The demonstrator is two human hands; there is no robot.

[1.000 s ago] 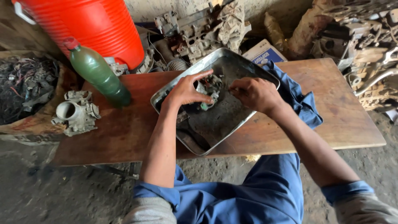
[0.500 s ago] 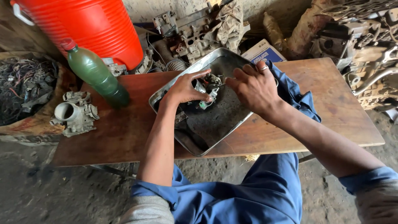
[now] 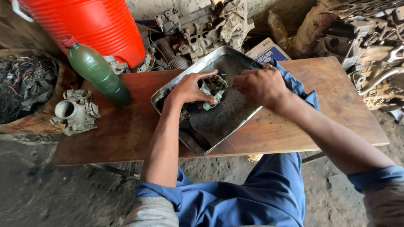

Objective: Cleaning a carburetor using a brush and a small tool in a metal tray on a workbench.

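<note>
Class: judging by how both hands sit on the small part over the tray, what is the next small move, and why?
Probably keep the left hand steadying the small metal part while the right hand works its thin tool; both are over the metal tray.

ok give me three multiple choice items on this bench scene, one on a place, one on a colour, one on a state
1. Where does the small metal part lie?
A. over the metal tray
B. on the floor
C. on the orange cooler

2. What colour is the plastic bottle?
A. blue
B. green
C. white

3. How does the left hand stand?
A. flat on the wooden table
B. raised in the air
C. closed on the part

Answers:
1 A, both hands hold it above the tray.
2 B, green body, red cap.
3 C, its fingers wrap the part, with the right hand opposite.
</note>
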